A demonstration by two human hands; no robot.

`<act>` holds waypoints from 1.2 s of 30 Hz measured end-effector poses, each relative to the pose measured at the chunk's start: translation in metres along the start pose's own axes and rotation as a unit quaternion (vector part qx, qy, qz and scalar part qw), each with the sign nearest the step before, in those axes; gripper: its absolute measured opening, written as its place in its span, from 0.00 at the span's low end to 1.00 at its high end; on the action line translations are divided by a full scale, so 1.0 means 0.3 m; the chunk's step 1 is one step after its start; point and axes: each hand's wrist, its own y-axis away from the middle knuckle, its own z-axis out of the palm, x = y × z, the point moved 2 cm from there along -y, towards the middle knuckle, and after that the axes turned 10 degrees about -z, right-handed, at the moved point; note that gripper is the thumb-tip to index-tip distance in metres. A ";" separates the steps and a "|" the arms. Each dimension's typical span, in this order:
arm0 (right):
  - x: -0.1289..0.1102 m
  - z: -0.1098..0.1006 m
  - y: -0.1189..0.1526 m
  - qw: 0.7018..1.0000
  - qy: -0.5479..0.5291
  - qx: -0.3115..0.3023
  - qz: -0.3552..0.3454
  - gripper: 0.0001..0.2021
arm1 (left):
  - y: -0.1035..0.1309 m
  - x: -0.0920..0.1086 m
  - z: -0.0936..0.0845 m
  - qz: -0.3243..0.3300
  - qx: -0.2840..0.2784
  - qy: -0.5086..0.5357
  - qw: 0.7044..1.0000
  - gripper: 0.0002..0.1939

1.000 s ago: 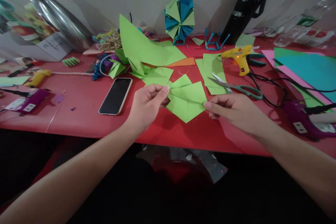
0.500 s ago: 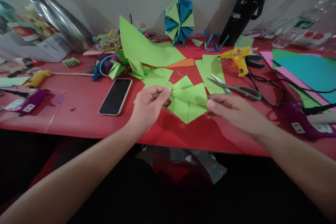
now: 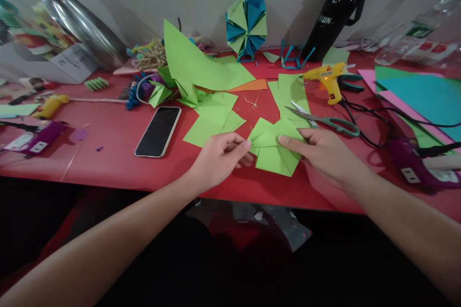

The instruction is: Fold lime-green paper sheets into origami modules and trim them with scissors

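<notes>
A folded light-green paper, with creased flaps, is held just above the front of the red table. My right hand grips its right side, thumb on top and fingers underneath. At the paper's left corner, my left hand has thumb and forefinger closed together, with the other fingers curled below. More green paper squares lie beyond my left hand. Grey-handled scissors rest on green strips just past my right hand.
A phone lies left of my hands. A yellow glue gun, its cord and a purple power strip are at right. Behind stand a blue-green paper ornament, a black bottle and a steel jug.
The folded paper has turned and shifted slightly right and nearer to me. My left hand has moved right with it, while my right thumb now lies further over the paper.
</notes>
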 end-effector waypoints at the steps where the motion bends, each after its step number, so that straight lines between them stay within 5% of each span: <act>1: 0.003 -0.005 -0.002 1.000 0.011 -0.003 -0.005 0.16 | 0.002 0.003 -0.001 0.004 -0.004 -0.034 0.999 0.15; 7: 0.007 -0.012 -0.009 0.997 -0.029 -0.062 -0.033 0.15 | 0.010 0.004 -0.014 0.069 0.019 -0.142 0.987 0.15; 11: 0.003 -0.017 -0.011 0.999 0.006 -0.020 -0.039 0.15 | 0.011 0.003 -0.020 0.070 0.016 -0.140 0.988 0.15; 16: 0.005 -0.021 -0.011 0.995 0.067 0.057 -0.053 0.16 | 0.005 0.010 -0.021 0.040 0.007 -0.113 0.993 0.16; 26: 0.015 0.000 -0.023 0.965 0.228 0.024 -0.125 0.16 | -0.017 -0.007 -0.009 -0.077 -0.017 -0.085 0.993 0.15; 36: 0.024 -0.002 -0.014 0.971 0.207 0.038 -0.111 0.17 | -0.019 0.007 -0.004 -0.106 -0.043 0.060 0.992 0.12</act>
